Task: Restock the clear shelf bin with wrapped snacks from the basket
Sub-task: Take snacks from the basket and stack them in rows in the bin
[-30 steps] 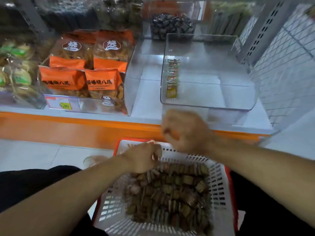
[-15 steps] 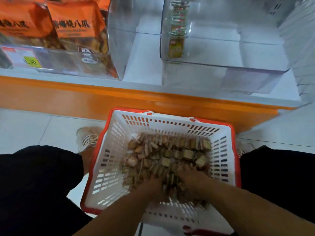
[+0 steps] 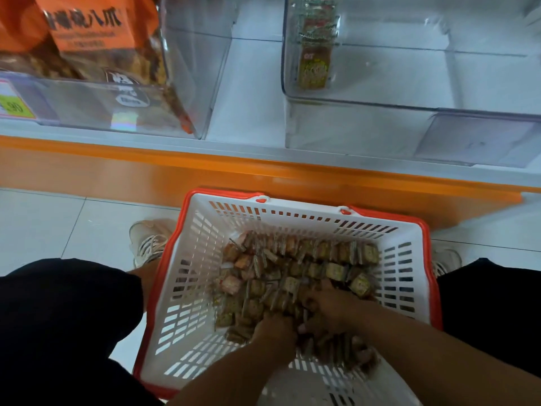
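Down on the pale tiled floor [image 3: 58, 218], between my knees

Both my left hand [image 3: 273, 329] and right hand [image 3: 328, 310] grasp wrapped snacks [image 3: 292, 265] inside the white basket [image 3: 187, 288]; the clear shelf bin [image 3: 409, 80] sits above, on the orange-edged shelf [image 3: 292, 174]

The orange bag [image 3: 96, 27] in the left bin shows black Chinese characters, the last three reading 烧八爪. The price tag [image 3: 13, 102] on that bin's front ends in ".90" on yellow. Print on the snack packs [image 3: 313, 67] in the clear bin is too blurred to read.
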